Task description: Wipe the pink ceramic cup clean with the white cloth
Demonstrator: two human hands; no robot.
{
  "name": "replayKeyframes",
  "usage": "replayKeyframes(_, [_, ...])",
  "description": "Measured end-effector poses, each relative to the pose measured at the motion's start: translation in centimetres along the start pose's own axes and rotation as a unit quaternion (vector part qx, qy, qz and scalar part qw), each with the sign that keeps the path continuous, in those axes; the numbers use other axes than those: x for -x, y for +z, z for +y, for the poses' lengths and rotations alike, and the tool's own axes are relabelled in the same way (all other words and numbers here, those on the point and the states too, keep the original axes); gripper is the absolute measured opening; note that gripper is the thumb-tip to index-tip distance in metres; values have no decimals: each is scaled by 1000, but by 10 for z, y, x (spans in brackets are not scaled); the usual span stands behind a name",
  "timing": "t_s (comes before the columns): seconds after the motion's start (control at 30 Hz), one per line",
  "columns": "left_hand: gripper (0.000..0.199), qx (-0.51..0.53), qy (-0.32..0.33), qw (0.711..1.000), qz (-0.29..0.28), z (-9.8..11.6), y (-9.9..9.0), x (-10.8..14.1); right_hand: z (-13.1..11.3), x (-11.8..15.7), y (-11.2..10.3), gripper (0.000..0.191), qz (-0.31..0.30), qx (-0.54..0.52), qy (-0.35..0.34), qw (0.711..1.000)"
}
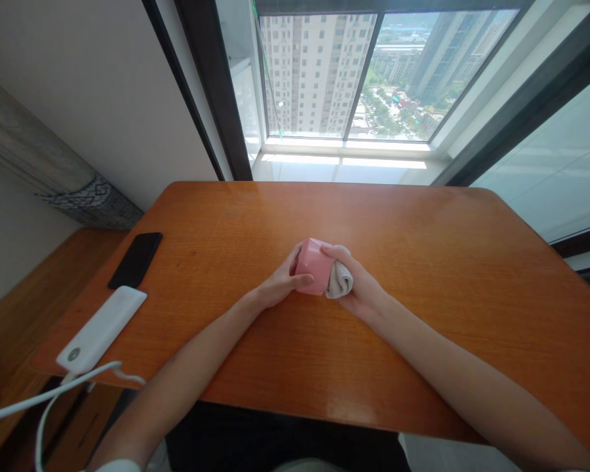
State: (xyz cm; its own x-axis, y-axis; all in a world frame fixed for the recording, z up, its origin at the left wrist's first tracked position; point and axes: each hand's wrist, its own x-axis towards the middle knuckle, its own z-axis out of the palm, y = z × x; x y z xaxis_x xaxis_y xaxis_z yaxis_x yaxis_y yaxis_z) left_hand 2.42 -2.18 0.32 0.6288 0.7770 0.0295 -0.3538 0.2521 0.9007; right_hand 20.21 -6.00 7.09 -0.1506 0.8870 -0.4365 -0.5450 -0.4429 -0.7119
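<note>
A small pink object with smooth, faceted sides [313,267], box-like or cup-like, is held above the middle of the wooden table [255,229]. My left hand [281,280] grips its left side, thumb across the near face. On the right, my right hand [361,282] holds a folded grey-white cloth [339,280] against the pink object, its thumb reaching over the object's top edge. Part of the cloth is rolled and bulges out below that thumb. Most of the right fingers are hidden behind the cloth, and the pink object's far side is out of sight.
A black phone [136,260] lies at the table's left, beside a white power bank [101,330]. White cables [54,393] run from it over the near left edge. Beyond the table is a window [344,78]; a grey curtain [93,190] hangs at left.
</note>
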Motion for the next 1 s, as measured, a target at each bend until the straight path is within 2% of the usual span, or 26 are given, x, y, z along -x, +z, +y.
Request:
replayKeyframes(0.07, [102,-12,-4,1000,3,-3,-3,-1,2,0,-1,42,-5,25,-27,999])
replayKeyframes(0.13, [95,-7,4,1000,5,-4,-3,-2,4,1,-3,46,-13,93,-79,992])
replayKeyframes(0.2, [87,7,12,1000,-11,-4,-2,-3,7,2,-9,47,-31,212,-148,966])
replayKeyframes(0.23, [85,16,13,1000,-24,-2,-2,-3,9,1,-12,47,-46,282,-183,941])
replayKeyframes(0.3, [84,35,1,999,-40,1,0,-3,12,0,-21,47,-90,416,-264,866])
replayKeyframes(0.43, [76,61,-34,997,-13,3,0,-2,16,-10,-36,33,-147,589,-445,658])
replayKeyframes(0.47, [74,63,-37,997,-10,2,0,-2,17,-12,-37,28,-145,608,-476,619])
replayKeyframes(0.5, [73,65,-38,997,-10,1,-1,-1,18,-14,-38,25,-138,617,-495,596])
replayKeyframes(0.53, [74,68,-38,997,-12,-1,-2,-1,19,-14,-39,24,-130,619,-503,590])
replayKeyframes(0.57, [75,72,-37,997,-15,-2,-3,-1,20,-14,-38,26,-122,612,-502,598])
replayKeyframes(0.6, [77,78,-36,996,-19,-4,-4,-1,20,-12,-36,29,-114,599,-490,623])
replayKeyframes(0.63, [81,84,-31,996,-24,-6,-5,-2,19,-9,-34,32,-107,580,-463,662])
replayKeyframes(0.77, [97,96,-1,995,-42,-9,-5,-2,11,5,-18,34,-68,417,-270,865])
replayKeyframes(0.83, [101,87,11,995,-43,-7,-3,-3,5,9,-8,37,-31,294,-195,935])
replayKeyframes(0.9, [107,73,21,996,-45,-5,-2,-3,0,10,-1,42,-11,178,-142,974])
replayKeyframes(1.0, [111,41,16,998,-37,-2,-1,-2,-5,8,4,46,-21,94,-89,991])
